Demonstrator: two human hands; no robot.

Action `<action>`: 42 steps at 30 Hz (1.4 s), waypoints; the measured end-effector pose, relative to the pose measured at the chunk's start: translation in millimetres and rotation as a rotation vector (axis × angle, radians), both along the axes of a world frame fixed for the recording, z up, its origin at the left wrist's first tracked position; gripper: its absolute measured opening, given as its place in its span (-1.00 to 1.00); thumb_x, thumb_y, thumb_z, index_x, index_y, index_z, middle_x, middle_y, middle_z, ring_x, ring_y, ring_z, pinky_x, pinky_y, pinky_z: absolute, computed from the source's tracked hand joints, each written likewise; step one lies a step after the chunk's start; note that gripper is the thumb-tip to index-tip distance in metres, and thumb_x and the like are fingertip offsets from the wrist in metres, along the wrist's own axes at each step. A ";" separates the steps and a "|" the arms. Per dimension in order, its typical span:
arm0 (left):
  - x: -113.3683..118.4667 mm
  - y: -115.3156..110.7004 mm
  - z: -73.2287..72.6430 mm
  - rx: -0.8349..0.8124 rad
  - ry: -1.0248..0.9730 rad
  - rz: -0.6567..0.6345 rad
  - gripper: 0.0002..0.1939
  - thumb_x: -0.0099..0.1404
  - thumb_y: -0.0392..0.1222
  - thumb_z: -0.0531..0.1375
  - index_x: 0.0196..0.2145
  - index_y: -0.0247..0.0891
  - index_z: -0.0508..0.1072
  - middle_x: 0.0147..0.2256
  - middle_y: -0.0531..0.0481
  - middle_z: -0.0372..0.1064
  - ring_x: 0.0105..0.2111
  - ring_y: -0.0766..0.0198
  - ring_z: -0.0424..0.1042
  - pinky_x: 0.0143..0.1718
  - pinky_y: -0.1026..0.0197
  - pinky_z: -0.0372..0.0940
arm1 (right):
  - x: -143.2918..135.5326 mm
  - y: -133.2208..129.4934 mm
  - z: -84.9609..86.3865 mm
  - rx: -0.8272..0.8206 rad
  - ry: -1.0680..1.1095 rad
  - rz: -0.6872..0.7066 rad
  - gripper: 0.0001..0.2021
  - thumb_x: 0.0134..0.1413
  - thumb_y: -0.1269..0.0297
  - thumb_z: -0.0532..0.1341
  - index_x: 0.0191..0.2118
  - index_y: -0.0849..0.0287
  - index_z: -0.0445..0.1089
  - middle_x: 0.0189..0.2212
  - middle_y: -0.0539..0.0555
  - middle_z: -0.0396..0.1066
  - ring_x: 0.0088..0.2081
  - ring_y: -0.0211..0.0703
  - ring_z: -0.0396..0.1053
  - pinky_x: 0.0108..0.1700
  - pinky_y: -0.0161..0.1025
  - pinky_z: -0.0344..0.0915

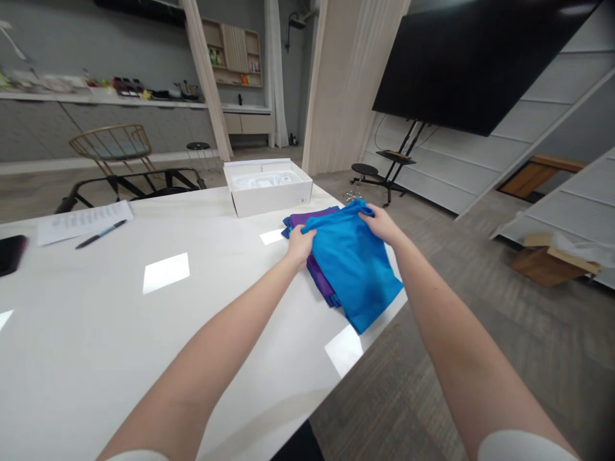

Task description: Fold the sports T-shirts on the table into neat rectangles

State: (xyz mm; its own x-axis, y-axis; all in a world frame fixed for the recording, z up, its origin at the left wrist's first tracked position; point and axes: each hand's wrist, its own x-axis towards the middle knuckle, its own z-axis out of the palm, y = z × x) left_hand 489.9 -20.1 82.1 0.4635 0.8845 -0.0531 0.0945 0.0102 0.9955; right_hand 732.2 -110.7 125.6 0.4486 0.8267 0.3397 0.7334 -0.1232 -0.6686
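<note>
A bright blue cloth (354, 259), perhaps a garment, hangs between my two hands near the table's right edge. My left hand (302, 246) pinches its upper left corner, and my right hand (379, 224) grips the upper right corner. The lower part of the cloth drapes down toward the table edge. Beneath and to the left of it lies a stack of folded purple and blue cloth (321, 276), mostly covered by the bright blue piece.
A white open box (270, 200) with clear plastic inside stands behind the stack. At the left lie a printed sheet (86, 221), a pen (100, 234) and a dark phone-like object (11, 254). The white table (158, 326) ends at a slanting right edge, with a cardboard box (548, 261) on the floor beyond.
</note>
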 end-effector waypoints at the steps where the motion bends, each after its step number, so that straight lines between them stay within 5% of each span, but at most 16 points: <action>1: 1.3 7.0 -13.5 -0.111 0.027 0.008 -0.72 0.33 -0.20 0.15 -0.01 -0.22 0.34 -0.19 -0.10 0.48 -0.29 0.19 0.49 -0.30 0.14 0.42 | -0.2 8.6 -19.0 -0.083 0.017 -0.012 -0.80 0.16 0.20 0.24 -0.18 0.19 0.50 -0.18 0.15 0.55 -0.10 0.05 0.43 0.07 -0.02 0.31; 3: 0.4 14.6 -31.9 -0.261 0.037 0.035 -0.71 0.30 -0.23 0.17 -0.01 -0.22 0.35 -0.20 -0.09 0.48 -0.33 0.20 0.49 -0.34 0.14 0.42 | -1.9 15.4 -48.2 -0.149 0.027 -0.027 -0.79 0.17 0.23 0.21 -0.15 0.19 0.49 -0.13 0.17 0.55 -0.07 0.06 0.44 0.09 -0.02 0.30; 5: -0.4 18.6 -38.2 -0.191 0.017 0.028 -0.71 0.30 -0.20 0.18 -0.02 -0.21 0.37 -0.21 -0.07 0.49 -0.31 0.20 0.49 -0.31 0.13 0.43 | -1.0 15.7 -58.7 -0.125 0.007 -0.049 -0.76 0.21 0.20 0.17 -0.10 0.16 0.48 -0.10 0.17 0.54 -0.05 0.07 0.44 0.09 -0.01 0.30; 9: 13.2 36.2 -26.5 0.132 -0.031 0.067 -0.72 0.32 -0.09 0.20 -0.03 -0.19 0.42 -0.18 -0.05 0.50 -0.18 0.14 0.48 -0.15 0.11 0.41 | 12.8 28.6 -33.3 0.016 -0.093 -0.113 -0.70 0.25 0.11 0.13 -0.05 0.13 0.47 -0.08 0.16 0.54 -0.04 0.12 0.43 0.09 0.02 0.30; 12: 30.9 62.3 -16.5 0.201 -0.064 0.127 -0.70 0.33 -0.10 0.19 -0.01 -0.21 0.44 -0.14 -0.08 0.51 -0.11 0.10 0.47 -0.06 0.09 0.37 | 20.5 55.3 -15.4 0.062 -0.133 -0.152 -0.66 0.25 0.10 0.12 0.00 0.15 0.46 -0.03 0.19 0.52 0.02 0.14 0.40 0.12 0.03 0.28; 14: 36.6 80.7 -17.5 0.165 -0.039 0.168 -0.67 0.33 -0.14 0.19 0.02 -0.23 0.43 -0.12 -0.12 0.50 -0.08 0.10 0.47 -0.02 0.08 0.35 | 17.8 72.6 -20.3 -0.034 -0.116 -0.218 -0.65 0.26 0.12 0.10 0.04 0.14 0.45 0.02 0.23 0.49 0.07 0.19 0.37 0.15 0.12 0.24; 19: 12.2 101.3 -42.8 0.160 0.190 0.228 -0.43 0.31 -0.22 0.22 0.25 -0.30 0.26 0.02 -0.25 0.44 0.04 0.02 0.43 0.12 -0.03 0.27 | -5.7 84.5 -67.1 -0.447 -0.029 -0.482 -0.45 0.25 0.06 0.12 0.30 0.13 0.23 0.26 0.42 0.21 0.23 0.43 0.17 0.14 0.49 0.08; 23: -16.8 82.6 -51.4 0.609 0.275 0.114 -0.39 0.36 -0.21 0.15 0.33 -0.25 0.18 0.25 -0.30 0.23 0.25 -0.04 0.23 0.27 -0.08 0.11 | -14.8 76.9 -76.8 -0.335 -0.155 -0.475 -0.35 0.27 0.03 0.10 0.40 0.11 0.06 0.33 0.42 0.04 0.28 0.44 0.08 0.17 0.48 0.07; 28: -21.3 33.8 -37.9 0.940 0.340 -0.151 -0.47 0.47 -0.13 0.03 0.35 -0.18 0.19 0.35 -0.21 0.12 0.35 0.02 0.10 0.37 -0.08 -0.05 | -22.4 61.6 -59.0 -0.150 -0.179 -0.191 -0.41 0.26 -0.01 0.11 0.32 0.15 0.21 0.29 0.35 0.12 0.28 0.28 0.13 0.26 0.19 0.14; 34: -18.5 -23.3 -47.9 0.961 0.485 -0.415 -0.42 0.47 0.11 0.02 0.35 -0.14 0.23 0.39 -0.19 0.06 0.40 -0.05 -0.02 0.41 -0.29 -0.27 | -53.4 -4.3 -74.1 -0.067 -0.201 -0.035 -0.40 0.27 -0.07 0.10 0.29 0.17 0.24 0.24 0.32 0.23 0.29 0.12 0.18 0.34 0.06 0.10; 38: -31.7 -42.6 -56.0 0.901 0.570 -0.473 -0.34 0.44 0.17 0.04 0.38 -0.14 0.17 0.43 -0.21 -0.06 0.43 -0.12 -0.12 0.37 -0.42 -0.29 | -82.4 -48.3 -94.5 -0.261 -0.296 -0.078 -0.39 0.33 -0.11 0.02 0.38 0.06 0.14 0.38 0.24 0.09 0.38 0.20 0.03 0.37 0.29 -0.07; 42: -57.7 -52.9 -51.9 0.888 0.560 -0.468 -0.38 0.43 0.12 0.09 0.36 -0.12 0.20 0.42 -0.21 -0.03 0.42 -0.09 -0.06 0.37 -0.40 -0.25 | -112.2 -60.8 -92.9 -0.345 -0.385 -0.134 -0.39 0.38 -0.09 -0.03 0.42 0.03 0.05 0.43 0.24 -0.01 0.40 0.28 -0.01 0.31 0.45 -0.07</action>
State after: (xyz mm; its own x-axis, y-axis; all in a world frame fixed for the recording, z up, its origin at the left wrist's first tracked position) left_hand 432.2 -73.0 30.1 0.8649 0.4600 0.2006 0.3352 -0.8270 0.4513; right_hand 620.0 -171.5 32.7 0.4546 0.8632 0.2195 0.8803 -0.3978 -0.2585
